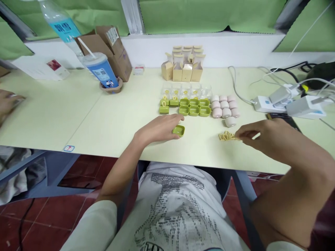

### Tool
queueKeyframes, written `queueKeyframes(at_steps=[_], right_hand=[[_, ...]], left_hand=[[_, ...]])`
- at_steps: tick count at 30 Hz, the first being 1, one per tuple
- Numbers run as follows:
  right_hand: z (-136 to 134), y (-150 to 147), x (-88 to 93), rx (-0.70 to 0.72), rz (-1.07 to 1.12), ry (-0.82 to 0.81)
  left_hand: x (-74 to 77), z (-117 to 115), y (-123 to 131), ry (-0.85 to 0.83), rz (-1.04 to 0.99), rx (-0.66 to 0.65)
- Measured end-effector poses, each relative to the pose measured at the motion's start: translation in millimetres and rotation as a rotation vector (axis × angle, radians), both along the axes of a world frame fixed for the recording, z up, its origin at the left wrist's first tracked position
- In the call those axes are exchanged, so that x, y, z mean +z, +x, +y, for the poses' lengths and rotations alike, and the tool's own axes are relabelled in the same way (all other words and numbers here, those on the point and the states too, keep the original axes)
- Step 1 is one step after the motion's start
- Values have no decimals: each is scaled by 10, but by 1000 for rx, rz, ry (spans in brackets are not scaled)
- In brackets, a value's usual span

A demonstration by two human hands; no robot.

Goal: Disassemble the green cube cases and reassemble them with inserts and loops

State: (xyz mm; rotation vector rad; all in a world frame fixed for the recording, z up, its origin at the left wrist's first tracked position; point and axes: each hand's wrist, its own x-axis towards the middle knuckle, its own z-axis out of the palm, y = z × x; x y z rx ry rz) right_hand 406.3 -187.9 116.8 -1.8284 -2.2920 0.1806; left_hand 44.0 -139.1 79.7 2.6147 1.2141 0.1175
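Note:
My left hand grips a small green square cup, its open side up, between thumb and fingers on the table. At the right, the thumb and forefinger of my right hand pinch at the edge of a little pile of yellow loops. Beyond my left hand stand two rows of open green cups. Beside them are several green pieces with yellow loops on top. Rounded pale pink and white pieces sit in a group to the right, one white piece nearer to me.
Clear plastic pieces and open small cardboard boxes stand behind the cups. Power strips with cables lie at the right. A blue drink cup, a bottle and a carton stand left. Another person's hand is at the far left.

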Motion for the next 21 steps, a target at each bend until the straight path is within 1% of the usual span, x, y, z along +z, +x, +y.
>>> queueKeyframes(at_steps=[3,5,8,10,12,13,16,18,19,21], right_hand=[[70,-89,30,158,128,-48],[133,-156,11,206,113,-47],[164,-209,-68,156,-18,-59],[133,-241,-138,134,-93,-140],[89,-301,-213,163,-148,-238],[72,-343,-251,184,-169,-258],[54,-487,-329,222,-194,-186],[56,-570,-316,277,-159,-123],[55,-606,-285,318,-110,-94],[47,-670,-196,417,63,-14]], left_hand=[[-21,27,-5,26,-40,-36],[-25,35,-4,27,-44,-56],[-23,37,5,14,-16,-63],[-24,36,12,0,4,-57],[-28,35,18,-5,12,-55],[-31,35,20,-2,9,-54],[-39,32,26,-1,-14,-70],[-40,26,31,-22,-18,-93],[-41,23,35,-32,-13,-103],[-48,17,43,-42,-5,-112]])
